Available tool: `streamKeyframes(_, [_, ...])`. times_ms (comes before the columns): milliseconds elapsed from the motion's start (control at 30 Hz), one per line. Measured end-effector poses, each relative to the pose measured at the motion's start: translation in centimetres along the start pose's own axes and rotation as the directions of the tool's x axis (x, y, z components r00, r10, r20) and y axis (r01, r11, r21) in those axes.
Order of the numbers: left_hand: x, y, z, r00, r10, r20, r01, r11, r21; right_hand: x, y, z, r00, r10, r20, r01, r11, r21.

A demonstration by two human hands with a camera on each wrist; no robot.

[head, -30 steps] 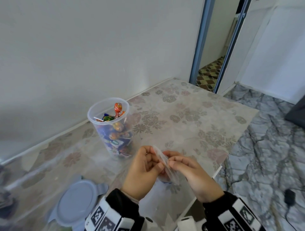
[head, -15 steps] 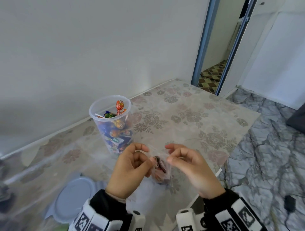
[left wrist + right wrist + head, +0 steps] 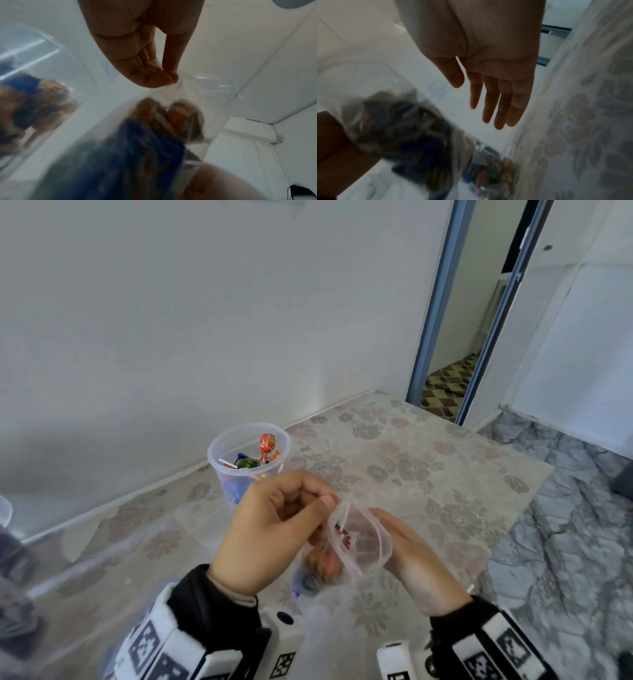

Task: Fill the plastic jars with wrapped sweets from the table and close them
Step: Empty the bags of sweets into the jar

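A clear plastic bag (image 3: 359, 546) with its mouth open hangs above the table, wrapped sweets (image 3: 322, 566) bunched in its bottom. My left hand (image 3: 325, 501) pinches the bag's near rim between thumb and fingers; the left wrist view shows that pinch (image 3: 169, 79) above the blurred sweets (image 3: 154, 128). My right hand (image 3: 394, 529) is flat with straight fingers (image 3: 496, 108) at the bag's right side, gripping nothing. Just behind my left hand stands the open plastic jar (image 3: 224, 484), partly filled with sweets, with an orange lollipop (image 3: 267, 443) sticking up.
The floral tablecloth (image 3: 411, 474) covers the table, which meets a white wall at the back. Its right edge drops to a marble floor (image 3: 565, 525). A doorway (image 3: 452, 378) opens behind the far corner.
The bag was held shut between both hands; its mouth is now pulled open. My right hand has let go of the rim and straightened. Both hands have risen nearer the jar.
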State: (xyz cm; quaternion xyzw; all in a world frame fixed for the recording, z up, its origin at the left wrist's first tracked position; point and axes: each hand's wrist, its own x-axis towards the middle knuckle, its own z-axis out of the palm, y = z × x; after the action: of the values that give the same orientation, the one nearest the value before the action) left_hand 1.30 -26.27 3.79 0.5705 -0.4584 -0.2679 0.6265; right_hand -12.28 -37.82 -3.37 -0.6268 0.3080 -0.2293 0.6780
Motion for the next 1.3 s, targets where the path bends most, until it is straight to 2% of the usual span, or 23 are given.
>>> streamKeyframes(133, [0.8,1.8,-0.9,0.999,0.042,0.009,-0.042,0.999,-0.014,0.9,0.3,1.3,0.996,0.073,0.058,-0.084,0.974,0.212])
streamKeyframes(233, [1.3,2.6,-1.6,0.998,0.042,-0.049,-0.042,0.999,-0.005,1.7,-0.3,1.0,0.996,0.086,-0.030,-0.069,0.932,0.356])
streamKeyframes(400, [2.4,3.1,-3.6,0.982,-0.031,-0.186,0.032,0.999,0.002,2.3,-1.2,0.2,0.991,0.102,-0.090,-0.037,0.840,0.542])
streamKeyframes(533, [3.1,3.2,-5.0,0.976,-0.041,-0.216,0.058,0.996,0.072,2.9,-3.4,0.1,0.985,0.111,-0.132,-0.014,0.815,0.579])
streamKeyframes(667, [4.1,4.0,-6.7,0.972,-0.088,-0.220,0.121,0.983,0.140,3.5,-7.0,-0.1,0.989,-0.007,-0.147,0.079,0.869,0.489])
streamKeyframes(767, [5.2,4.8,-7.7,0.961,-0.101,-0.258,0.134,0.985,0.110,4.3,-9.9,0.3,0.975,-0.145,-0.169,0.198,0.914,0.354])
streamKeyframes(933, [6.6,5.3,-8.6,0.968,0.011,-0.251,0.054,0.966,0.252,5.8,-13.8,1.8,0.915,-0.337,-0.220,0.377,0.910,0.172])
streamKeyframes(1067, [7.9,4.7,-9.6,0.952,0.035,-0.306,0.043,0.969,0.242,6.9,-16.0,2.8,0.846,-0.481,-0.228,0.494,0.869,0.001])
streamKeyframes(1200, [8.6,3.9,-10.4,0.944,0.052,-0.325,0.018,0.978,0.207,7.9,-17.3,3.6,0.741,-0.639,-0.209,0.586,0.766,-0.264])
streamKeyframes(1300, [8.6,3.3,-10.5,0.935,0.067,-0.349,0.004,0.980,0.200,8.5,-18.2,4.1,0.681,-0.714,-0.165,0.625,0.683,-0.377])
